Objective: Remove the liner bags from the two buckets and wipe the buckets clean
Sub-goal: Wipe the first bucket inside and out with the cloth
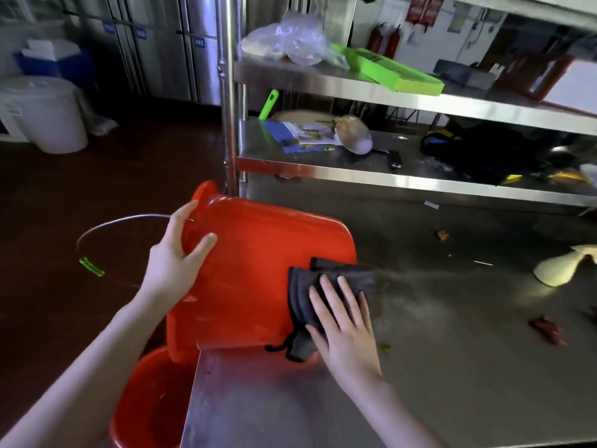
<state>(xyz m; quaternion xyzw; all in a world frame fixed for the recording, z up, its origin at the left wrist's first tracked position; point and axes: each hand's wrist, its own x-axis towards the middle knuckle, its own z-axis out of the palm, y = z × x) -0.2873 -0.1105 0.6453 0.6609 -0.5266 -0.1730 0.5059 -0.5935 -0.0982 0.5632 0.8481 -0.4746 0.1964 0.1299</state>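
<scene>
We note steel bench (436, 367), smeared, scraps at 3 o'clock. Steel shelf rack (355, 88) behind, 12 to 2; dark red floor (48, 205) at 9. Blue labels on cabinets (168, 46) at 11 and red wall notices (423, 9) at 1: we cannot read them. Red bucket (258, 270) on its side, centre, mouth overhanging bench's left edge. Second red bucket (145, 405) on floor at 7, beside bench corner. Left hand (174, 253) grips rim. Right hand (342, 321), fingers flat, presses dark cloth (303, 292) against bucket wall.
</scene>
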